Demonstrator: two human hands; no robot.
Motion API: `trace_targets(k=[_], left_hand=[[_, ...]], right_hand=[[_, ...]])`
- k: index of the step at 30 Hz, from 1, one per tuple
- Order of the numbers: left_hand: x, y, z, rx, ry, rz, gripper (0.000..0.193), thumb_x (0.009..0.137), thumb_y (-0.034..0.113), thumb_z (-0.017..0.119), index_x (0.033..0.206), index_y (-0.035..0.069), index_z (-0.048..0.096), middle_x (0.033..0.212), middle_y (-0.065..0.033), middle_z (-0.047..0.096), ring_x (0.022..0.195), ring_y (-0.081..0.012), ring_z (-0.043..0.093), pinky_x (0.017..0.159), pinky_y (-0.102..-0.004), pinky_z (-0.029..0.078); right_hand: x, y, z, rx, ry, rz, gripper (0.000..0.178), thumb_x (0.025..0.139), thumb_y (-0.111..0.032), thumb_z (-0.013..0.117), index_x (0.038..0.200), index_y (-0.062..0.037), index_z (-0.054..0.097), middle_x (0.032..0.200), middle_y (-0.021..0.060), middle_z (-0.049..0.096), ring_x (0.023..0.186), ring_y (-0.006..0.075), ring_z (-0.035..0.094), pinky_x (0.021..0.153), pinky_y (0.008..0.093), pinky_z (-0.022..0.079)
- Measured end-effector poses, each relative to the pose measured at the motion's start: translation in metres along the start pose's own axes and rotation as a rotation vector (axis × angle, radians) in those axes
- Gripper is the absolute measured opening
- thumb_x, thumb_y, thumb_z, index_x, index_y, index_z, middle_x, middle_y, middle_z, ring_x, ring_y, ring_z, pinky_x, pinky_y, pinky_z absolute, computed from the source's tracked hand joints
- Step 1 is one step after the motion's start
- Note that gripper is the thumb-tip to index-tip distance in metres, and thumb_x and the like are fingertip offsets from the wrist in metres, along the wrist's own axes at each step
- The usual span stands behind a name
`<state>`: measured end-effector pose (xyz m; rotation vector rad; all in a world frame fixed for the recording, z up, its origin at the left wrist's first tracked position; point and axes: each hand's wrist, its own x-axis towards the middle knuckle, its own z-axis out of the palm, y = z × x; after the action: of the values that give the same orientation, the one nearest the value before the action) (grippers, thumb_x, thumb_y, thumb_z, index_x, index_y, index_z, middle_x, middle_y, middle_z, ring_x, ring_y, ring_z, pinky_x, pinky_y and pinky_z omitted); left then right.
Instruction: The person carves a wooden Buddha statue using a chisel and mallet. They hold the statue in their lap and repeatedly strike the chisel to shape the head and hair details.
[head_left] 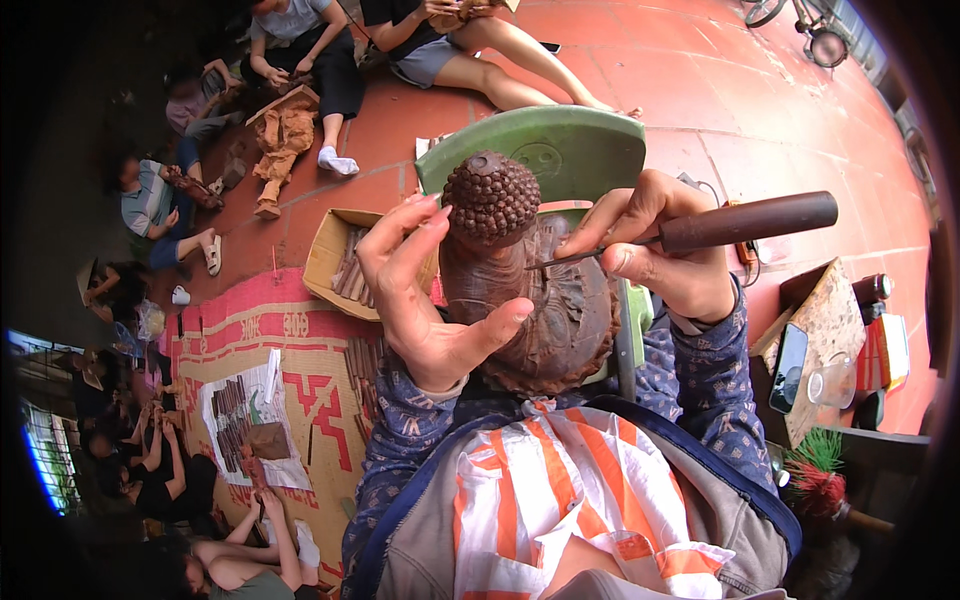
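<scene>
A dark brown carved wooden statue [560,325] stands in front of me, its rounded head covered in small knobs, its body showing draped folds. In my right hand [680,250] is a carving knife [750,222], gripped between thumb and fingers. Its thick dark handle points right, and its thin blade reaches left to the statue's chest. My left hand [425,310] is spread open at the statue's left side, fingertips beside the head and thumb across the lower body. Whether the fingertips touch the wood I cannot tell. A green plastic chair [590,135] stands behind the statue.
A cardboard box [325,250] with wooden-handled tools is at the left, near a red-patterned mat [330,405] with more tools laid on paper. At right, a small board [825,330] bears a phone [790,365] and a clear cup [832,380]. Several people sit around left and behind.
</scene>
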<state>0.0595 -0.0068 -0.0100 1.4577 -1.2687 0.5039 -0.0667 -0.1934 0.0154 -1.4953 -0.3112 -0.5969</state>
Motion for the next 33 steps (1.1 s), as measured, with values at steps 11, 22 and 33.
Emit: trace_targets(k=[11,22,33], left_hand=[[0.001,0.027,-0.009,0.357,-0.037,0.039,0.02,0.073,0.027,0.078,0.087,0.016,0.069,0.089,-0.0019,0.049,0.092,-0.0212,0.049,0.089,-0.0447,0.042],[0.027,-0.008,0.01,-0.283,-0.021,-0.219,0.115,0.053,0.057,0.082,0.139,0.0,0.031,0.137,-0.0199,0.039,0.126,-0.0308,0.044,0.105,-0.0418,0.037],[0.035,-0.006,0.015,-0.39,-0.211,-0.462,0.108,0.056,0.063,0.077,0.135,0.002,0.036,0.12,-0.0121,0.055,0.104,-0.0175,0.058,0.09,-0.0312,0.048]], right_hand=[[-0.031,0.002,0.023,0.201,-0.004,0.027,0.031,0.079,-0.012,0.078,0.1,0.0046,0.064,0.108,0.021,0.067,0.101,0.0243,0.066,0.088,0.033,0.051],[-0.036,-0.003,0.015,-0.155,-0.064,-0.199,0.052,0.084,-0.045,0.069,0.098,0.0041,0.06,0.119,0.0378,0.055,0.113,0.0428,0.058,0.097,0.0459,0.045],[-0.031,0.011,0.03,-0.31,-0.085,-0.367,0.033,0.085,-0.027,0.07,0.088,0.0031,0.056,0.13,0.0375,0.044,0.123,0.0504,0.046,0.103,0.0499,0.039]])
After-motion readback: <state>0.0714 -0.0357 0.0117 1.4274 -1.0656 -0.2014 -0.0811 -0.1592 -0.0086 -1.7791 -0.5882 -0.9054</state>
